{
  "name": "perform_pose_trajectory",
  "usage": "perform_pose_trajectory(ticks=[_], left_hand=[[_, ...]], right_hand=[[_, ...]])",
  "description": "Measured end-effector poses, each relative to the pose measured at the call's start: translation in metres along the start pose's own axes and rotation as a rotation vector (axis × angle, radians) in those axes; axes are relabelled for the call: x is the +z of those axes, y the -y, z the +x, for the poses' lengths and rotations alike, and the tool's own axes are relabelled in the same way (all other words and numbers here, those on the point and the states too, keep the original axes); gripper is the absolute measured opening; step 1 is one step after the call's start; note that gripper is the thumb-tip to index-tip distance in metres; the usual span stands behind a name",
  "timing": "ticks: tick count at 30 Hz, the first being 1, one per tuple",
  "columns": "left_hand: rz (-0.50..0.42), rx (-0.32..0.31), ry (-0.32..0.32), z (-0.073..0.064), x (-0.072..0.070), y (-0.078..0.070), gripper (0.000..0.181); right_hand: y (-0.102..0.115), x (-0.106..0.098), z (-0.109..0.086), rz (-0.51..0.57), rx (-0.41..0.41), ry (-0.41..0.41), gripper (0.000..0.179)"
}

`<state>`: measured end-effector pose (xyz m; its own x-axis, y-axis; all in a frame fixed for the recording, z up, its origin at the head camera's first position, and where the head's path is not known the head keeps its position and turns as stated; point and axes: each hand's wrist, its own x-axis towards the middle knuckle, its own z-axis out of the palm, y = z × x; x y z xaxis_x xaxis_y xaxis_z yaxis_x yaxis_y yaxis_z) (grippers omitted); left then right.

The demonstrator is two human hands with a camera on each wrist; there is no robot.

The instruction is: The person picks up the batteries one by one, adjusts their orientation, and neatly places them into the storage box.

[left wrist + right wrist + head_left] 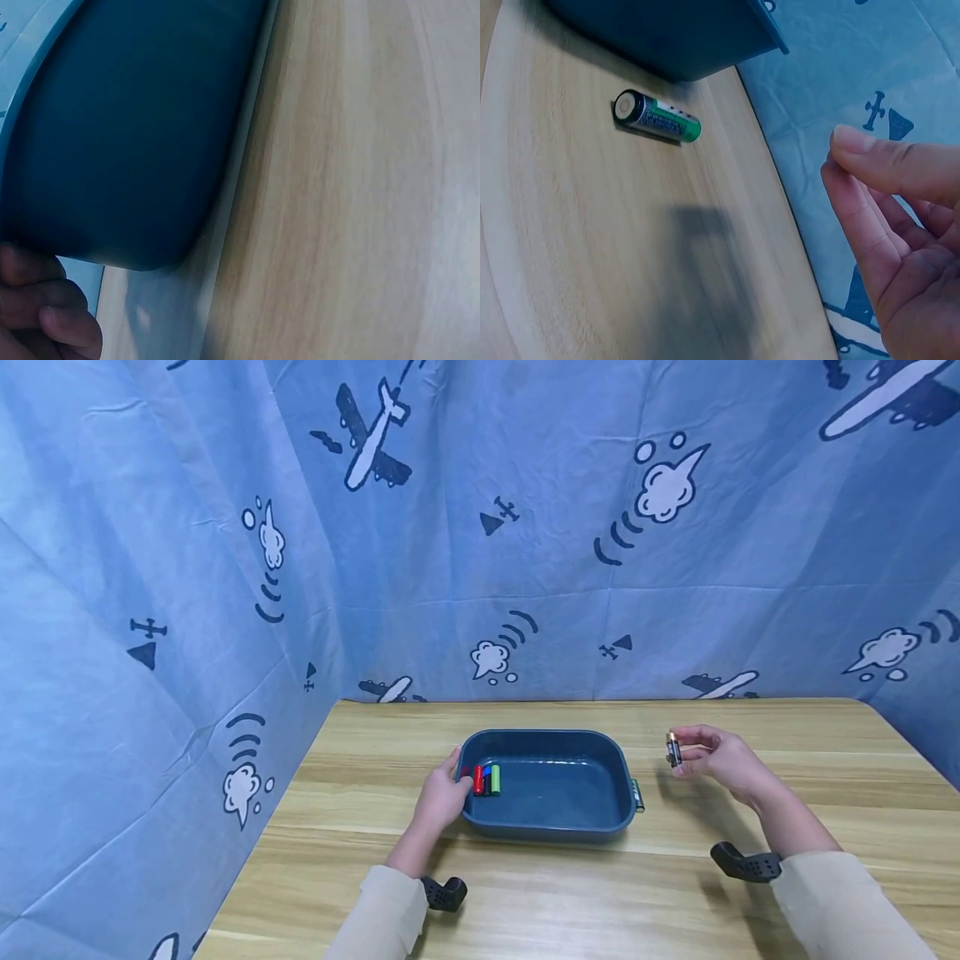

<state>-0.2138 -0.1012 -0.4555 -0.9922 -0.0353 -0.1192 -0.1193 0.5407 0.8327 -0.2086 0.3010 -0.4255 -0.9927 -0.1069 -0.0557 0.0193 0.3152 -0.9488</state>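
My left hand (442, 793) grips the left end of a dark blue plastic tub (547, 831), thumb over the rim. In the left wrist view its curled fingers (52, 319) lie against the tub's outer wall. Inside the tub, beside my thumb, a red battery (478, 780), a blue-and-black battery (487, 781) and a light green battery (496, 781) lie side by side. Right of the tub, my right hand (720, 762) pinches a black battery with a copper-coloured end (673, 750) above the table. In the right wrist view that battery is hidden.
A green-and-black battery (658, 118) lies on the wooden table (525, 893) close to the tub's right end. Blue cloth (570, 527) with aeroplane prints hangs behind the table and along its sides. Black wrist mounts (746, 863) stick out from the sleeves.
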Motion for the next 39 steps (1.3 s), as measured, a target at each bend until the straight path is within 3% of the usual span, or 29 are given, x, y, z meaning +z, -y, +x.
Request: perform_pose_trajectory(ticks=[21,39], left_hand=[[-0.008,0.001,0.0,0.002,-0.001,0.001,0.057],[0.002,-0.014,0.0,0.001,-0.004,0.004,0.057]], right_hand=[[0.017,0.009,0.005,-0.025,0.0,-0.01,0.078],[0.022,0.014,0.006,-0.026,-0.008,0.017,0.067]])
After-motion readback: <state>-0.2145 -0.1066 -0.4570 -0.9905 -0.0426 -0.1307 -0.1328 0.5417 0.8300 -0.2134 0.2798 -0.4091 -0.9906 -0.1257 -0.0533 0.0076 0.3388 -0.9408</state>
